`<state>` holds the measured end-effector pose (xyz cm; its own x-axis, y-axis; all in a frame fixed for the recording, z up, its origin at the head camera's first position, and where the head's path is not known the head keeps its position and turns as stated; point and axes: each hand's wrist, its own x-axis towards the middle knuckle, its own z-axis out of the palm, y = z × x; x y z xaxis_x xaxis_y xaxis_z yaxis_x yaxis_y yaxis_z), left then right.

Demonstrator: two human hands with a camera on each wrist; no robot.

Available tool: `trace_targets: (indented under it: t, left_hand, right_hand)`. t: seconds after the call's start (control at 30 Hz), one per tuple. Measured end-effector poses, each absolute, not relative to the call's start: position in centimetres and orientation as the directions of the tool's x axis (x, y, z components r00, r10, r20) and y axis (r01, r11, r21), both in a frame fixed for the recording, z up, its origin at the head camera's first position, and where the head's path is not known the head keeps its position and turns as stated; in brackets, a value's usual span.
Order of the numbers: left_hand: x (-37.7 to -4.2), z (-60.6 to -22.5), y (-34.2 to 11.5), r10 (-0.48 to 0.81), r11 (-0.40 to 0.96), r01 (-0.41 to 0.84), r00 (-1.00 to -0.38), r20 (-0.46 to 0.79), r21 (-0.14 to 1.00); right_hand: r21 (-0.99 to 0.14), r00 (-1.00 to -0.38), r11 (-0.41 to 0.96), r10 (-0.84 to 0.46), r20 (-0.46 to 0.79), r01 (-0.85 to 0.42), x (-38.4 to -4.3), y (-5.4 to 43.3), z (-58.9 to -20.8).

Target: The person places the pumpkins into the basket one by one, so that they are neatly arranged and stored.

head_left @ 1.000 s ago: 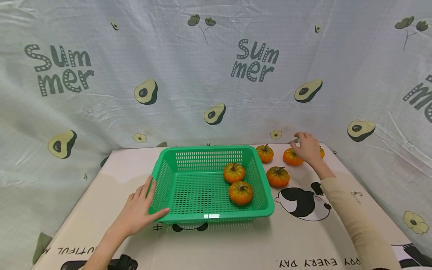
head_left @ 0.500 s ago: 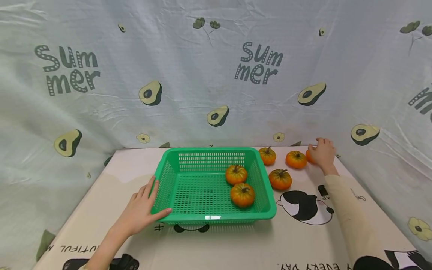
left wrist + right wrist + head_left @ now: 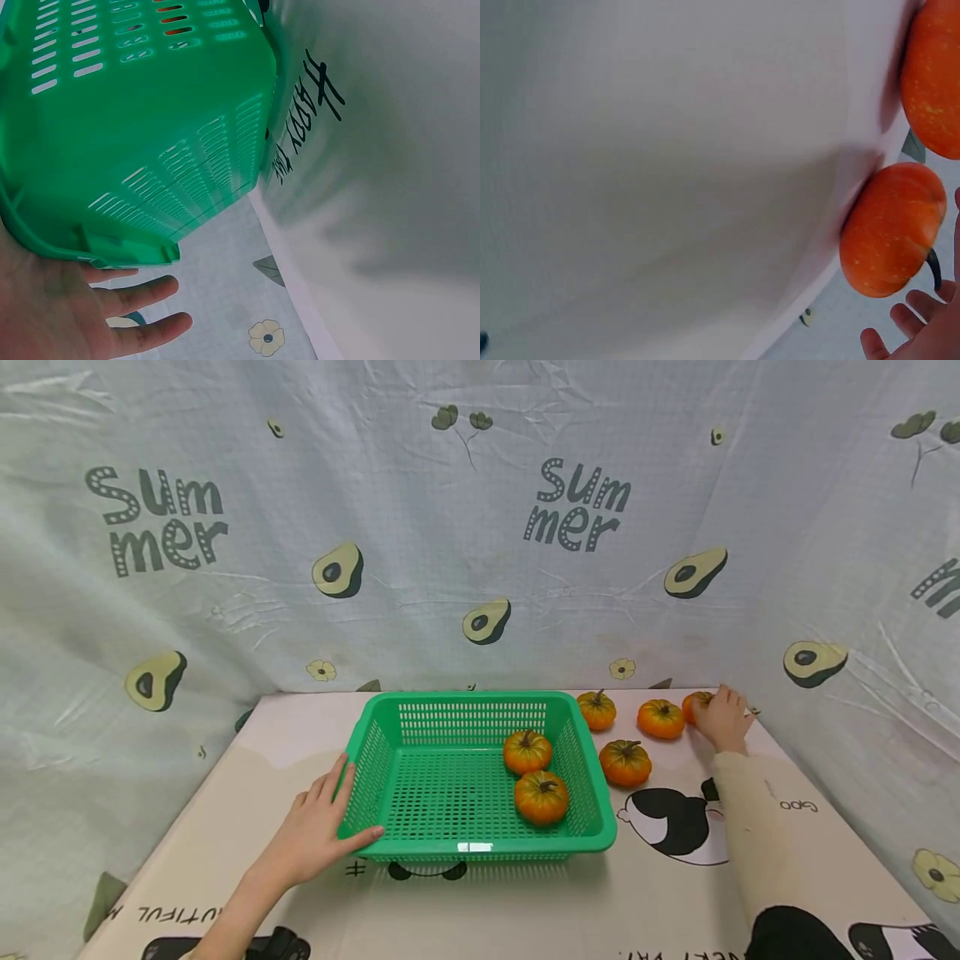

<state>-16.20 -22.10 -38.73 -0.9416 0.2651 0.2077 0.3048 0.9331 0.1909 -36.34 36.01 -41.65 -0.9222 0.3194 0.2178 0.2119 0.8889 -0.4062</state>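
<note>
My left hand (image 3: 303,835) rests at the left front corner of a green plastic basket (image 3: 540,847), its fingers stretched along the rim. In the left wrist view, the fingers of that hand (image 3: 90,315) extend straight below the basket's rim. Two small orange pumpkins (image 3: 527,752) sit inside, on the right. At the back right, my right hand (image 3: 723,720) is at the right side of another small pumpkin (image 3: 692,703), partly covering it. The right wrist view shows this pumpkin (image 3: 891,229) on the tabletop, with spread fingers (image 3: 907,321) by its dark stem.
Between basket and right hand, three more pumpkins (image 3: 626,763) stand on the printed tablecloth (image 3: 480,910). One is close beside the pumpkin at the right hand. A hanging cloth (image 3: 420,527) with avocado prints walls off the back and sides.
My right hand has moved right, from above the back pumpkins to the farthest right one, and then lower along its right side. My left hand stays at the basket's corner.
</note>
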Motion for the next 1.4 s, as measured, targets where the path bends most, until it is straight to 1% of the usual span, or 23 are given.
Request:
trace_targets:
  t: [0.1,0.2,0.43,0.6,0.8,1.0,1.4]
  left_hand:
    - [-16.2,-38.7,-22.1,0.263,0.933,0.302,-0.943,0.205,0.194]
    - [-16.2,-38.7,-22.1,0.263,0.933,0.301,-0.944,0.201,0.196]
    - [-16.2,-38.5,-22.1,0.259,0.935,0.297,-0.946,0.196,0.196]
    - [-16.2,-38.5,-22.1,0.26,0.935,0.298,-0.945,0.2,0.191]
    - [-16.3,-38.7,-22.2,0.264,0.937,0.301,-0.942,0.206,0.177]
    - [-16.4,-38.9,-22.2,0.267,0.935,0.305,-0.941,0.206,0.181]
    - [-16.3,-38.9,-22.1,0.26,0.937,0.297,-0.945,0.198,0.184]
  right_hand:
    - [-0.403,-0.929,0.877,0.341,0.144,0.26,-36.3,35.9,-42.1]
    - [-0.389,-0.926,0.873,0.36,0.109,0.294,-36.2,35.9,-42.4]
    - [-0.373,-0.924,0.882,0.358,0.135,0.287,-36.1,35.9,-42.7]
    - [-0.386,-0.924,0.878,0.359,0.135,0.284,-36.1,35.8,-42.7]
    - [-0.405,-0.915,0.862,0.384,0.126,0.306,-36.3,35.7,-42.8]
    - [-0.388,-0.903,0.861,0.406,0.139,0.327,-36.1,35.9,-42.9]
    - [-0.442,-0.914,0.846,0.388,0.123,0.299,-35.5,36.6,-42.8]
